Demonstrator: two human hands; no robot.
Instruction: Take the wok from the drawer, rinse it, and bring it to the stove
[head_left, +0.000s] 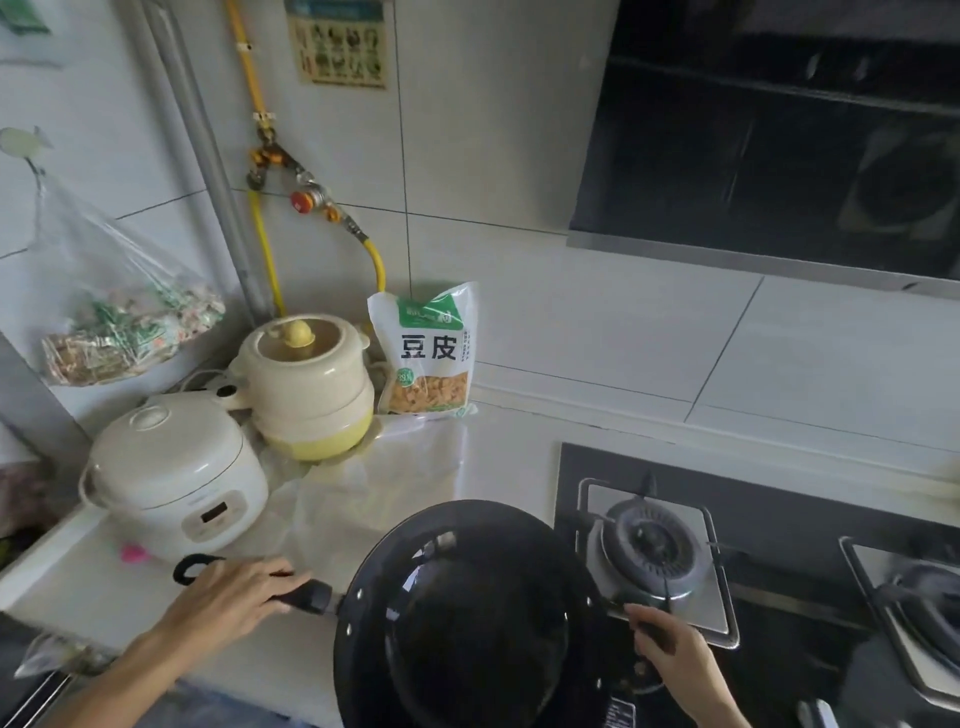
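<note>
A black wok (467, 618) hangs over the counter's front edge, just left of the gas stove (779, 519). My left hand (228, 597) is wrapped around its long black handle, whose loop end sticks out to the left. My right hand (670, 654) grips the small helper handle on the wok's right rim. The wok's right edge overlaps the stove's left burner (654, 551), whose metal grate is bare. The wok's inside looks dark and glossy.
A white rice cooker (171, 488) and a cream and yellow electric pot (306, 384) stand on the counter at the left. A food bag (431, 353) leans on the wall. A range hood (779, 130) hangs above. A second burner (924, 597) lies far right.
</note>
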